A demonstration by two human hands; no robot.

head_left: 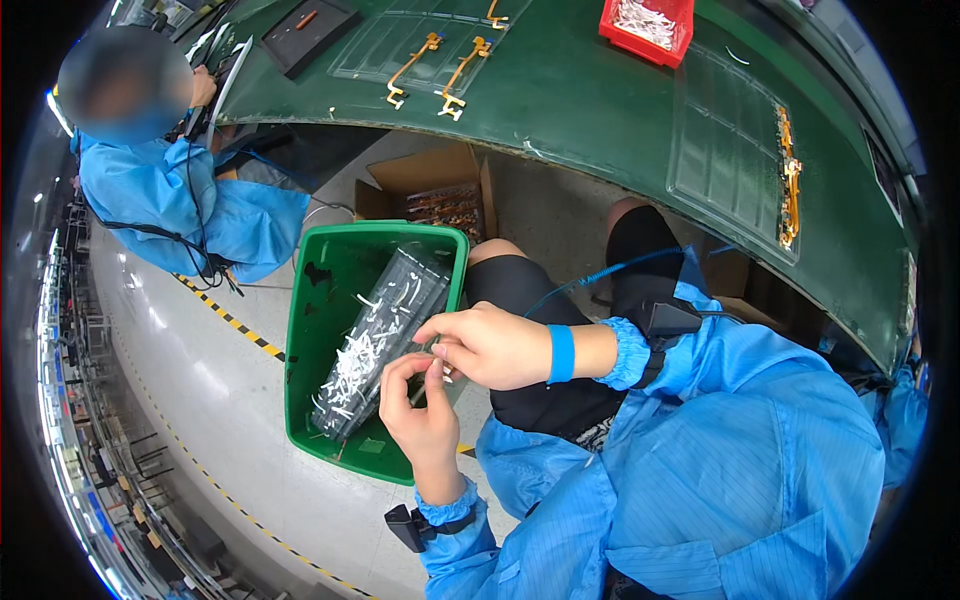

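Both hands are meeting just over the near right rim of the green bin [300,330] on the floor — the left hand [425,410] is curling its thumb and forefinger into a tight pinch on a small pale strip [437,372], and the right hand [490,345] is coming in from above, its fingertips closing on the same piece, so each grip is nearly closed with only that sliver between the pads. The strip itself is tiny and mostly hidden by the fingers; it is looking whitish and thin, much like the white slivers [360,360] piling up on the clear plastic tray [385,335] that is leaning slantwise inside the bin. To my eye the step in hand is a peel or a pull-apart, and doing it well is calling for a steady anchor from the left hand while the right is drawing the piece off slowly — keeping the work right above the bin so anything loose is dropping in, not onto the floor. A blue wrist strap [561,352] is sitting on the right forearm. Up on the green worktop [600,100], gold-coloured flex parts [440,70] are lying near its far edge and a red tray [648,28] is sitting toward the far right corner. Another person in a blue coat [170,200] is working to the left.
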